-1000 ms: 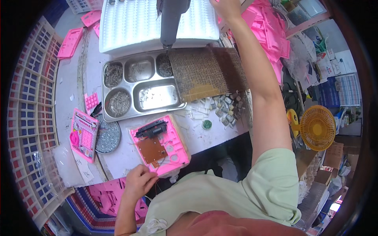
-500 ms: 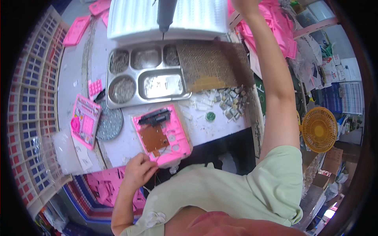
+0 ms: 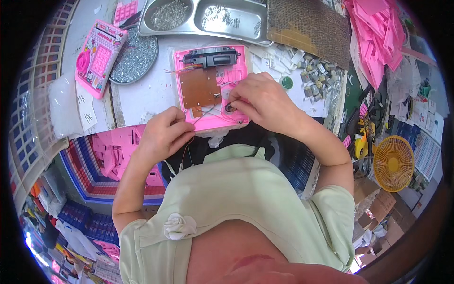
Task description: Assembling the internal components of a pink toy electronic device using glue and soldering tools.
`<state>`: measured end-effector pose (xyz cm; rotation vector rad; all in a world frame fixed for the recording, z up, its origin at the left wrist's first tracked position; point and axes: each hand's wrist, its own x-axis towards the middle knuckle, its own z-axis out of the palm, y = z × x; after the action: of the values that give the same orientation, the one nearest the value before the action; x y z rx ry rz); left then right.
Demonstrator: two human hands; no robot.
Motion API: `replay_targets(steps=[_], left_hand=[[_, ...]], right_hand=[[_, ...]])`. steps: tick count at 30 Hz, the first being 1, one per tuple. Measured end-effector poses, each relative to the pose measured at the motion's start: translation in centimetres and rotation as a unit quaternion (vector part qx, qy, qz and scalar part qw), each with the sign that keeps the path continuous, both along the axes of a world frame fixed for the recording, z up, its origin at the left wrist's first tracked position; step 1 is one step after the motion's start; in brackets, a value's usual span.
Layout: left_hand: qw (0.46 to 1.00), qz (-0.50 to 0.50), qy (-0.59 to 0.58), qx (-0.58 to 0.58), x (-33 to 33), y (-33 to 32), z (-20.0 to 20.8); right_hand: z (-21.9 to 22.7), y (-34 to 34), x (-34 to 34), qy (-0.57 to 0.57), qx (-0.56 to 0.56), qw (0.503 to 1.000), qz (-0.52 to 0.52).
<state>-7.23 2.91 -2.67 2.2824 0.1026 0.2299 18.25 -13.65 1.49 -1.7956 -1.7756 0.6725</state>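
Observation:
A pink plastic shell (image 3: 243, 61) lies open in front of me, with a brown circuit board (image 3: 198, 87) and a black slotted module (image 3: 222, 58) inside. At its lower left edge my left hand (image 3: 165, 132) is closed, thumb and fingertips pinching thin wires (image 3: 191, 150) that hang down over the table edge. My right hand (image 3: 265, 102) reaches over the shell's right side. Its fingertips are pinched on a small round dark part (image 3: 230, 108), partly hidden by the fingers. Thin wires run across the shell between both hands.
Behind the shell stands a steel compartment tray (image 3: 194, 28) of small metal pieces, beside brown cardboard (image 3: 307, 28). Left lie a round dish of screws (image 3: 137, 57) and a finished-looking pink toy (image 3: 100, 59). Small blocks (image 3: 317, 78) lie right. A crate (image 3: 85, 182) holds pink parts.
My right arm has come back from the far right pile to the shell, and that hand now pinches a small round part. The view has shifted; my left hand stays at the wires.

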Motion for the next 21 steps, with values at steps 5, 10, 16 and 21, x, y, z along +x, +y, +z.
replay_targets(steps=[5, 10, 16, 21], left_hand=[[1.000, 0.007, 0.000, -0.005, 0.0, -0.2, 0.1], [1.000, 0.005, -0.006, -0.009, -0.1, -0.2, -0.1], [1.000, 0.001, -0.003, -0.004, -0.1, -0.1, -0.2], [1.000, 0.002, -0.001, 0.004, 0.1, 0.0, 0.0]], right_hand=[[-0.7, -0.8, -1.9, -0.124, 0.010, 0.992, -0.007], [-1.7, -1.8, -2.0, -0.083, 0.078, 0.993, -0.043], [-3.3, -2.3, -2.3, -0.061, 0.128, 0.989, -0.048], [-2.8, -1.9, -2.1, -0.071, 0.122, 0.990, -0.015]])
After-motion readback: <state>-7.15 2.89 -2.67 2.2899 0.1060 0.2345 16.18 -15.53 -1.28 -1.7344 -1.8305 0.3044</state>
